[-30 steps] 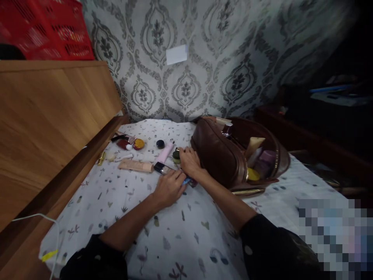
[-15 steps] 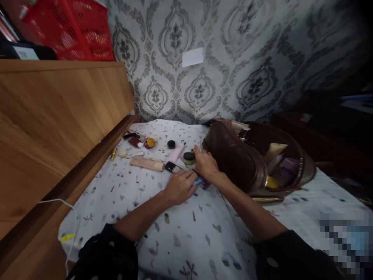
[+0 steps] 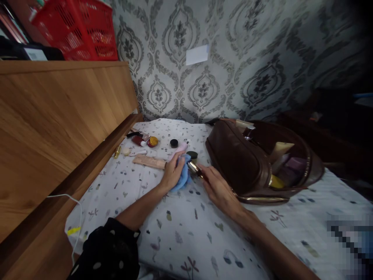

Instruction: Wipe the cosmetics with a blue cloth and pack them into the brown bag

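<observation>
My left hand [image 3: 174, 171] lies on the bed sheet [image 3: 186, 233], its grip closed around a bunched blue cloth [image 3: 182, 179] that spills out at four o'clock from my knuckles. My right hand [image 3: 219, 189] comes in from five o'clock, and its grip pinches a slim tube [image 3: 194, 168] with a shiny metal end. That end points to ten o'clock and touches the cloth, so the tube sits between my two hands, just above the sheet.

At three o'clock from the tube stands a brown leather bag [image 3: 237, 161], unzipped, its mouth facing right. A pale tube and other small packs show inside it, but I cannot make them out clearly.

Beyond my left hand, from ten to one o'clock, small cosmetics lie scattered on the sheet:
- a beige tube [image 3: 149, 162] lying flat, just beside my fingers
- a pink tube [image 3: 180, 149] at twelve o'clock
- a dark round jar [image 3: 192, 155] at one o'clock, near the bag
- a small black pot [image 3: 174, 143] farther back
- a red and gold jar [image 3: 153, 141] and a gold stick [image 3: 117, 152] near the wooden headboard [image 3: 58, 128]

A red basket [image 3: 78, 29] sits on top of the headboard at eleven o'clock. A white cable [image 3: 65, 199] hangs along its lower edge at eight o'clock.
</observation>
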A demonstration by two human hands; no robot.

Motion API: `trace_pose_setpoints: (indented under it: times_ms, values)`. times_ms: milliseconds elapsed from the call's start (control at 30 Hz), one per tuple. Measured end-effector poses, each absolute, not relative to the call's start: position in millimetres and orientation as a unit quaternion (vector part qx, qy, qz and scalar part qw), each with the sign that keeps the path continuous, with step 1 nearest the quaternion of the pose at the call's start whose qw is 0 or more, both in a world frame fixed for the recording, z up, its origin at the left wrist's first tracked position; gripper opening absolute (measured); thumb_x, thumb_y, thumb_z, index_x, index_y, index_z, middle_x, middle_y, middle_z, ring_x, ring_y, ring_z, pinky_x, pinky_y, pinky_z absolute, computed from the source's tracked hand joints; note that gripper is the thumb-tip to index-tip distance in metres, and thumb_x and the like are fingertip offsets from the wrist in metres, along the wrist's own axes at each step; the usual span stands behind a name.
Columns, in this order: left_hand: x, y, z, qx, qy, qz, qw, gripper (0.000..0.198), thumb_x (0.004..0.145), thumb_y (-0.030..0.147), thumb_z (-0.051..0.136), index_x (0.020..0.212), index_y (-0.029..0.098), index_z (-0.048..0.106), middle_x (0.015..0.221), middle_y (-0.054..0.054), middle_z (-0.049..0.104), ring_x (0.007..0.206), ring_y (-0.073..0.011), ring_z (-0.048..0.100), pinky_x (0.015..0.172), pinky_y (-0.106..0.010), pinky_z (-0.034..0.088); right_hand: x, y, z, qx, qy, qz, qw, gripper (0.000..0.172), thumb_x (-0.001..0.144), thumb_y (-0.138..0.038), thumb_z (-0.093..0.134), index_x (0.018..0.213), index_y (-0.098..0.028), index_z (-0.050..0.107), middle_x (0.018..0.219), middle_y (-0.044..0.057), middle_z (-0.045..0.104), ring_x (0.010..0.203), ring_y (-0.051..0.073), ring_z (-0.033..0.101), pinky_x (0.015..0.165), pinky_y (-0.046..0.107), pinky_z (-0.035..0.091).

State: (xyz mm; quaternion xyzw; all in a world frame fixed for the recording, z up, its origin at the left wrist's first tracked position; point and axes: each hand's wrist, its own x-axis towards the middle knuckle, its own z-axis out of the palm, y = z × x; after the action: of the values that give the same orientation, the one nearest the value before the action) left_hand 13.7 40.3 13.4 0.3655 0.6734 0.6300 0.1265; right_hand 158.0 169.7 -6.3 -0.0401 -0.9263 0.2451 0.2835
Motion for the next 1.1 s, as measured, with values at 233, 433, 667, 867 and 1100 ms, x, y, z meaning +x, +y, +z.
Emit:
trace_pose_setpoints:
  times_ms: [233, 433, 667, 867, 1100]
  values:
    - [22.4, 38.0, 26.6, 0.474, 0.698, 0.533, 0.055, 0.036, 0.095, 0.041, 0.043, 0.07, 0.02, 0.058, 0.064, 0.0, 0.059, 0.063, -0.0133, 0.054, 0.066, -0.024, 0.043, 162.7, 158.3, -13.7, -0.007, -0.905, 0.335, 0.262, 0.041, 0.095, -0.025, 0.046, 0.135, -0.022, 0.052, 0.105, 0.012, 0.063, 0.095, 0.024, 0.064, 0.084, 0.04, 0.056]
    - [29.0, 35.4, 33.8, 0.506, 0.694, 0.506, 0.08, 0.042, 0.093, 0.042, 0.044, 0.058, 0.021, 0.035, 0.055, 0.004, 0.038, 0.057, -0.0113, 0.041, 0.058, -0.024, 0.034, 164.5, 152.1, -9.3, -0.013, -0.903, 0.353, 0.243, 0.034, 0.087, -0.027, 0.059, 0.12, -0.022, 0.058, 0.102, 0.009, 0.067, 0.09, 0.024, 0.066, 0.081, 0.038, 0.056]
    - [32.9, 34.9, 37.1, 0.431, 0.687, 0.552, 0.193, 0.05, 0.085, 0.06, 0.053, 0.057, 0.02, 0.04, 0.052, 0.006, 0.033, 0.051, -0.0086, 0.032, 0.05, -0.023, 0.027, 165.1, 147.7, -11.0, -0.008, -0.893, 0.36, 0.27, 0.031, 0.083, -0.019, 0.054, 0.113, -0.02, 0.058, 0.099, 0.007, 0.068, 0.086, 0.021, 0.066, 0.076, 0.032, 0.055]
    - [41.5, 38.7, 32.3, 0.39, 0.677, 0.582, 0.224, 0.054, 0.081, 0.068, 0.056, 0.06, 0.019, 0.043, 0.054, 0.007, 0.033, 0.051, -0.008, 0.031, 0.049, -0.023, 0.026, 164.1, 147.7, -11.7, -0.044, -0.858, 0.455, 0.236, 0.042, 0.078, -0.019, 0.053, 0.119, -0.021, 0.054, 0.091, 0.003, 0.07, 0.074, 0.018, 0.068, 0.072, 0.031, 0.056]
    - [46.3, 40.5, 21.4, 0.427, 0.694, 0.569, 0.107, 0.036, 0.095, 0.052, 0.044, 0.081, 0.021, 0.057, 0.072, -0.001, 0.057, 0.07, -0.0153, 0.053, 0.068, -0.026, 0.041, 158.0, 152.0, -8.4, -0.105, -0.722, 0.626, 0.275, 0.043, 0.071, -0.035, 0.074, 0.107, -0.024, 0.054, 0.096, 0.005, 0.07, 0.087, 0.022, 0.07, 0.079, 0.036, 0.059]
